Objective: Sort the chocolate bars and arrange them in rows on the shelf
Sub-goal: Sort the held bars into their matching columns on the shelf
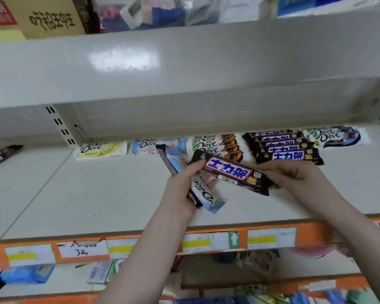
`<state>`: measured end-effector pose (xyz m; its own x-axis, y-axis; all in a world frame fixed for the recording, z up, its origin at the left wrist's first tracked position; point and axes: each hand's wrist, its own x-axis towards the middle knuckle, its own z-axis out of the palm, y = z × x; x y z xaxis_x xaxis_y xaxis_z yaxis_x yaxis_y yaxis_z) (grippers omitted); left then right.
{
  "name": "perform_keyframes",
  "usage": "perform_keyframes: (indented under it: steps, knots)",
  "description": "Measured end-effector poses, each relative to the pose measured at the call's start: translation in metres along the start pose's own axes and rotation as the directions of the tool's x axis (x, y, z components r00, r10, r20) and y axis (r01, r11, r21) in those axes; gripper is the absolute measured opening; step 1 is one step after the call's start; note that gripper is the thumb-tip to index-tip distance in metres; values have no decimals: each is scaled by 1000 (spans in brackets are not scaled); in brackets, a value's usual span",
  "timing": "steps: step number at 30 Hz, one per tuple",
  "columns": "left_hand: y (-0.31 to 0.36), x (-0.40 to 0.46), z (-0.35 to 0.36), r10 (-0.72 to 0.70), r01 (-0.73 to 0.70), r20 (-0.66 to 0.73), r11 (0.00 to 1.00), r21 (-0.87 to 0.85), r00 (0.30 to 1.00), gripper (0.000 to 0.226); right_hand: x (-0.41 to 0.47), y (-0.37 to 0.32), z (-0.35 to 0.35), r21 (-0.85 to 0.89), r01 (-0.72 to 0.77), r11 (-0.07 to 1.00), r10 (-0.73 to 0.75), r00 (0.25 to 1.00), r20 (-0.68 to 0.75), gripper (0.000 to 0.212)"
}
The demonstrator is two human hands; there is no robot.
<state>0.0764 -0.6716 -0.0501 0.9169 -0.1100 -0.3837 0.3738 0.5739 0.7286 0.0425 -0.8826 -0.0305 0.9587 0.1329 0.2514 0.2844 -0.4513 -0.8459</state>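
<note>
From the head view, the left hand [181, 185] grips a fanned bunch of bars above the middle of the shelf [97, 194], among them a pale blue Dove bar [208, 199] and a dark bar [166, 162], while its thumb also presses the left end of a dark Snickers bar [230, 172]. The right hand [294, 174] pinches the right end of that Snickers bar with curled fingers. Along the shelf's back edge lie, left to right, a yellow Dove bar [101, 149], a blue Dove bar [149, 145], a stack of caramel Dove bars [219, 145], a row of Snickers bars [285, 148] and dark blue Dove bars [333, 136]; a lone dark bar [0, 155] lies at the far left edge
</note>
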Motion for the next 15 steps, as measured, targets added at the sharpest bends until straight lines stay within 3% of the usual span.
perform_keyframes:
  steps: [5,7,9,11,15]
  knots:
    - [-28,-6,40,30,-33,40,997,74,999,24,0,23,-46,56,-56,997,58,998,-29,25]
    - [-42,-6,59,8,-11,27,996,86,1000,21,-3,33,-65,56,-102,993,97,992,78,17]
    - [-55,-5,76,-11,10,12,995,96,1000,19,-5,47,-83,-96,-85,992,101,979,176,35]
    - [-68,-2,90,-30,31,-11,993,111,999,18,-5,59,-98,-264,18,964,30,983,178,45]
    - [-83,1,106,-38,49,-72,988,149,997,16,-6,82,-120,-380,145,913,-95,984,148,48]
